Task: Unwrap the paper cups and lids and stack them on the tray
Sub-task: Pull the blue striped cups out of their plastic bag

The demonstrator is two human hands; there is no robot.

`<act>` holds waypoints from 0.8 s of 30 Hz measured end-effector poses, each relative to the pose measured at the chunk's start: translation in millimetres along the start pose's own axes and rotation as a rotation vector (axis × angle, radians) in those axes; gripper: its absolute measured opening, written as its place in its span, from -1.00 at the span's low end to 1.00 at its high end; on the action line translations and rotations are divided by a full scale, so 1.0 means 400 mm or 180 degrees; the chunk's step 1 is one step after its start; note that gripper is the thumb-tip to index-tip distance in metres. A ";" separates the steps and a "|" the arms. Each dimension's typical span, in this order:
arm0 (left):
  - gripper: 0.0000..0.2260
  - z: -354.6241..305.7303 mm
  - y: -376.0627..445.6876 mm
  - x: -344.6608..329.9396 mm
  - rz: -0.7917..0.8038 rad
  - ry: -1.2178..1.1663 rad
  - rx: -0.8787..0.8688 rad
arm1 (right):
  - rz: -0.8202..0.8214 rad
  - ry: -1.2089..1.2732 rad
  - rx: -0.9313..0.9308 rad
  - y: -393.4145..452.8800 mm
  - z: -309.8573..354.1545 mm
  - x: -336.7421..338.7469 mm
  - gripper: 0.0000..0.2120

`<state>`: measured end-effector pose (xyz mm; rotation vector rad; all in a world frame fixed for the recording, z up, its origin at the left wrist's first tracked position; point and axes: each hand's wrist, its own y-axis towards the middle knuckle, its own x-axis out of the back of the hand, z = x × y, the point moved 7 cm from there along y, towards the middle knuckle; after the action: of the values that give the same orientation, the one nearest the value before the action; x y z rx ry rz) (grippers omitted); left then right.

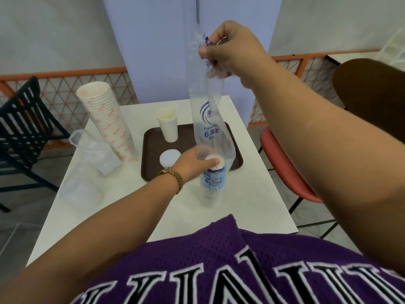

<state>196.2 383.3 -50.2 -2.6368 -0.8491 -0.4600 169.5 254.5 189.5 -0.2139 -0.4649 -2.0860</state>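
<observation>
A long clear plastic sleeve (206, 119) with blue print hangs upright over the table. My right hand (228, 47) pinches its bunched top high above the brown tray (149, 154). My left hand (195, 162) grips the top of a short stack of wrapped paper cups (211, 183) standing at the sleeve's lower end, on the table in front of the tray. On the tray stand a few nested white cups (168, 125) and a small pile of white lids (168, 157).
A tall leaning stack of paper cups with red print (109, 119) stands left of the tray. Crumpled clear wrapping (92, 167) lies at the white table's left edge (282, 194). A black chair (24, 119) is at the left, a red chair (287, 172) at the right.
</observation>
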 end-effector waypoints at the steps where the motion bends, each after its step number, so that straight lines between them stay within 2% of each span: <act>1: -0.63 0.000 -0.003 0.001 -0.0006 0.0045 -0.0015 | 0.0124 0.0036 -0.0108 -0.002 -0.009 -0.003 -0.78; 3: -0.68 -0.004 -0.014 -0.002 0.0010 0.0054 -0.0055 | 0.0397 0.0076 -0.0294 -0.008 -0.027 -0.009 -0.81; 5: -0.71 -0.012 -0.032 -0.005 0.0024 0.0030 -0.0056 | 0.0440 0.0071 -0.0407 -0.008 -0.040 -0.006 -0.85; 10: -0.80 -0.090 -0.082 0.014 0.0010 -0.0360 -0.0233 | 0.0210 0.0606 -0.0587 0.021 0.001 0.031 -0.74; 13: -0.83 -0.184 -0.104 0.060 -0.0310 -0.0511 -0.0624 | 0.0119 0.1508 -0.0740 0.042 0.048 0.063 -0.87; 15: -0.86 -0.240 -0.106 0.105 -0.0404 -0.0558 -0.0857 | -0.0144 0.1840 -0.0761 0.067 0.061 0.101 -0.87; 17: -0.96 -0.271 -0.097 0.148 -0.0208 -0.0520 -0.0920 | -0.0423 0.2024 -0.0849 0.083 0.055 0.138 -0.79; 18: -0.96 -0.270 -0.094 0.167 -0.0021 -0.0453 -0.0869 | -0.0536 0.2118 -0.0898 0.089 0.042 0.153 -0.80; 21: -0.70 -0.215 -0.091 0.212 0.0526 -0.0093 -0.0356 | -0.0661 0.2405 -0.0969 0.092 -0.013 0.176 -0.89; 22: -0.65 -0.191 -0.095 0.228 0.0545 0.0160 -0.0171 | -0.0702 0.2461 -0.1022 0.090 -0.040 0.179 -0.87; 24: -0.75 -0.155 -0.094 0.273 0.0252 0.0335 -0.0003 | -0.0831 0.2625 -0.1186 0.081 -0.101 0.186 -0.86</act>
<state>245.3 441.5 56.7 -2.6101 -0.7098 -0.5726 158.9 164.7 185.2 0.5103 0.4143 -2.2748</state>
